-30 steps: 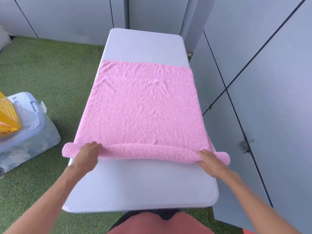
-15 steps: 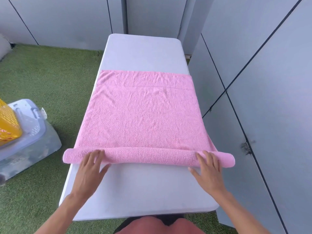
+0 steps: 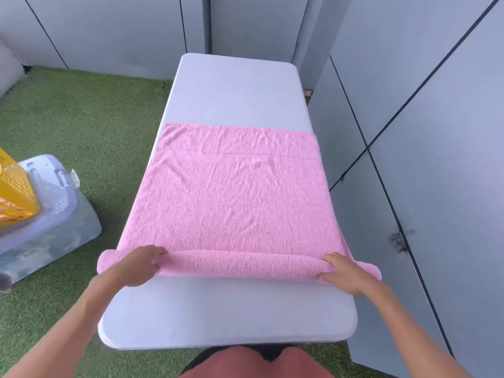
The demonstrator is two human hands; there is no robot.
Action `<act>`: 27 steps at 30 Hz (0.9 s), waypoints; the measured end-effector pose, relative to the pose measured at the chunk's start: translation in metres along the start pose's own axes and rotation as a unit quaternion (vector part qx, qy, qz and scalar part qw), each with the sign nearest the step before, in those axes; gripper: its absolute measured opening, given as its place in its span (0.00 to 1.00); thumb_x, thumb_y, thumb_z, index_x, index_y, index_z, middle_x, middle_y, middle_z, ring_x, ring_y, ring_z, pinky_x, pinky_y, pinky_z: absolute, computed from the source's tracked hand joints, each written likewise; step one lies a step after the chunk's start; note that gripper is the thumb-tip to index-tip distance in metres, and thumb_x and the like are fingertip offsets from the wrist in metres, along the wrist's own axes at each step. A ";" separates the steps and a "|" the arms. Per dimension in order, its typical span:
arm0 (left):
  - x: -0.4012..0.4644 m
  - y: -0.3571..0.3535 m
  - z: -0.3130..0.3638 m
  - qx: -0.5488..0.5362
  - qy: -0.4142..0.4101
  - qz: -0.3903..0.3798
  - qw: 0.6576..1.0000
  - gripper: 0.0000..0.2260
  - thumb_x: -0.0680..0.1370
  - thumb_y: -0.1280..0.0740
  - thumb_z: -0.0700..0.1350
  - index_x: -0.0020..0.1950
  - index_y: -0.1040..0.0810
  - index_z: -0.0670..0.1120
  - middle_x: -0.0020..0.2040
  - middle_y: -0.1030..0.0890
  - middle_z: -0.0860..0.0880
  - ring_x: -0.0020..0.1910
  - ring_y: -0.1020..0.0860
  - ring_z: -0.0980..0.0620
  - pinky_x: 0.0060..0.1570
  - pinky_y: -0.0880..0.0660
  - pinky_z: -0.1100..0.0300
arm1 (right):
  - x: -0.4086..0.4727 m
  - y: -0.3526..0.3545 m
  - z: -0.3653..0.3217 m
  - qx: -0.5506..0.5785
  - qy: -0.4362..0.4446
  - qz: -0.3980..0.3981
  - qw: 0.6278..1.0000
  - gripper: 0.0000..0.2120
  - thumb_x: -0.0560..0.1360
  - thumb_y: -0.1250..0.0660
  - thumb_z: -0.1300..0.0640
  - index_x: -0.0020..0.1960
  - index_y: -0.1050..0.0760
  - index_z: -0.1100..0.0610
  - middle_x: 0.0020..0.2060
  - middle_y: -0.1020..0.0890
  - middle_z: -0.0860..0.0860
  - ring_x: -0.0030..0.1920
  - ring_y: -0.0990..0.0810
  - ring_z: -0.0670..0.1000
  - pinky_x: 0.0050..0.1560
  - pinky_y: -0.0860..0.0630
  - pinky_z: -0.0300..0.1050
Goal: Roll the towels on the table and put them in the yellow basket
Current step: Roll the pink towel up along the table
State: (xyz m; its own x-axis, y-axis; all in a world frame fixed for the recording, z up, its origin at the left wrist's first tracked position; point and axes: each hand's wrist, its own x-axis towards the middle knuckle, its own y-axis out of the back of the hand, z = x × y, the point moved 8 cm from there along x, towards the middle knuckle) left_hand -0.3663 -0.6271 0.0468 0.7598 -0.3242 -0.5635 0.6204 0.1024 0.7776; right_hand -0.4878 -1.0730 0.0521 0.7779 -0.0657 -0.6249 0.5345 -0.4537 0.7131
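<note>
Since half a second ago, both hands have gone from lying flat against the roll to curling over it. Left hand (image 3: 137,264) grips the rolled edge of the pink towel (image 3: 234,203) near its left end, fingers hooked over the top and thumb underneath, so a short stub of roll sticks out beyond it past the table's side. Right hand (image 3: 345,271) grasps the same roll near its right end, thumb under and fingers over, with a stub of roll beyond it too. Between the two grips the roll runs straight across the white table (image 3: 231,317). Ahead of both hands the unrolled part of the towel lies flat, reaching to about the table's middle. Bare tabletop shows between the hands and the person's body. Well off to the left of the left hand, a yellow basket (image 3: 15,197) sits on a clear plastic box (image 3: 51,225) on the green turf (image 3: 90,126); something pink may lie inside it, though only a corner shows.
</note>
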 end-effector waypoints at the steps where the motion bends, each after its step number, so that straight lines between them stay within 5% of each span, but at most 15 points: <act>1: 0.001 0.002 -0.003 -0.053 0.002 0.000 0.999 0.21 0.79 0.37 0.39 0.72 0.32 0.46 0.69 0.28 0.46 0.67 0.30 0.46 0.65 0.36 0.58 | 0.000 0.004 0.001 0.050 -0.004 0.020 0.999 0.22 0.75 0.31 0.51 0.67 0.31 0.53 0.61 0.29 0.50 0.65 0.30 0.51 0.61 0.33 0.43; 4: -0.002 0.021 -0.004 -0.136 0.004 0.139 0.981 0.19 0.77 0.35 0.35 0.67 0.26 0.46 0.61 0.24 0.44 0.58 0.26 0.42 0.58 0.30 0.50 | -0.002 0.027 -0.002 0.071 -0.014 0.203 0.976 0.19 0.72 0.28 0.52 0.61 0.28 0.47 0.57 0.28 0.49 0.62 0.30 0.53 0.60 0.32 0.48; 6: -0.018 0.033 0.007 -0.057 -0.016 0.287 0.956 0.15 0.76 0.34 0.35 0.60 0.21 0.46 0.55 0.22 0.45 0.52 0.25 0.40 0.54 0.28 0.46 | -0.015 0.032 -0.011 -0.017 -0.024 0.311 0.950 0.11 0.74 0.32 0.49 0.57 0.25 0.45 0.55 0.28 0.47 0.61 0.31 0.55 0.59 0.33 0.54; 8: -0.035 0.023 0.023 -0.010 -0.050 0.354 0.934 0.12 0.76 0.33 0.37 0.59 0.21 0.44 0.55 0.22 0.44 0.53 0.25 0.38 0.54 0.27 0.42 | -0.025 0.021 -0.021 -0.079 -0.009 0.351 0.933 0.12 0.76 0.38 0.45 0.57 0.24 0.44 0.57 0.27 0.46 0.61 0.31 0.55 0.59 0.34 0.58; 11: -0.034 -0.016 0.028 0.035 -0.080 0.310 0.947 0.25 0.77 0.32 0.47 0.71 0.31 0.40 0.68 0.28 0.39 0.69 0.32 0.37 0.70 0.39 0.42 | -0.024 -0.008 -0.020 -0.117 0.003 0.307 0.944 0.27 0.72 0.34 0.39 0.68 0.31 0.48 0.64 0.32 0.48 0.66 0.34 0.56 0.62 0.37 0.64; 13: -0.023 -0.022 0.022 0.057 -0.078 0.290 0.952 0.33 0.72 0.25 0.44 0.73 0.34 0.38 0.70 0.30 0.39 0.72 0.34 0.38 0.74 0.47 0.46 | -0.015 -0.012 -0.019 -0.127 0.002 0.281 0.951 0.31 0.70 0.29 0.44 0.70 0.33 0.51 0.65 0.33 0.50 0.67 0.35 0.58 0.63 0.37 0.66; 17: 0.000 0.003 0.020 0.008 -0.063 0.271 0.960 0.23 0.68 0.26 0.34 0.62 0.25 0.39 0.55 0.22 0.42 0.58 0.26 0.36 0.62 0.31 0.37 | 0.006 0.012 -0.024 -0.089 -0.023 0.253 0.963 0.23 0.76 0.34 0.51 0.70 0.32 0.50 0.63 0.29 0.49 0.68 0.36 0.55 0.67 0.43 0.58; 19: 0.005 0.010 0.019 -0.009 -0.054 0.242 0.969 0.17 0.71 0.28 0.33 0.59 0.23 0.39 0.52 0.21 0.41 0.54 0.25 0.35 0.56 0.29 0.41 | 0.010 0.018 -0.025 -0.098 -0.021 0.218 0.971 0.20 0.78 0.37 0.50 0.69 0.33 0.50 0.63 0.28 0.49 0.67 0.37 0.54 0.66 0.41 0.55; 23: 0.001 -0.002 0.008 -0.005 -0.020 0.102 0.995 0.20 0.78 0.33 0.42 0.69 0.29 0.44 0.63 0.25 0.46 0.64 0.29 0.43 0.64 0.35 0.52 | 0.002 0.003 -0.009 -0.113 -0.018 0.085 0.990 0.19 0.78 0.38 0.46 0.67 0.32 0.51 0.61 0.28 0.49 0.65 0.32 0.54 0.63 0.34 0.55; 25: -0.001 -0.005 0.004 -0.014 -0.024 0.005 1.000 0.22 0.78 0.33 0.45 0.72 0.32 0.46 0.67 0.27 0.49 0.68 0.31 0.47 0.66 0.38 0.58 | 0.002 0.001 -0.002 -0.053 -0.018 0.019 0.998 0.21 0.75 0.35 0.44 0.64 0.29 0.53 0.57 0.26 0.50 0.61 0.28 0.53 0.59 0.29 0.50; 27: 0.003 0.003 0.003 -0.075 -0.036 -0.009 0.996 0.22 0.76 0.30 0.44 0.70 0.29 0.48 0.66 0.25 0.49 0.66 0.29 0.48 0.64 0.36 0.58 | 0.006 0.009 -0.003 0.038 -0.019 0.016 0.999 0.20 0.73 0.29 0.48 0.61 0.26 0.55 0.56 0.25 0.50 0.58 0.26 0.51 0.53 0.29 0.42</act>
State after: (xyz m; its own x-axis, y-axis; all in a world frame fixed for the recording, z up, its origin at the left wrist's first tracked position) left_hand -0.3629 -0.6306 0.0480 0.7360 -0.3925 -0.5515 0.6599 0.2346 0.7137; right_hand -0.4775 -1.0747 0.0561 0.7800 -0.1142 -0.6152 0.4824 -0.5165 0.7075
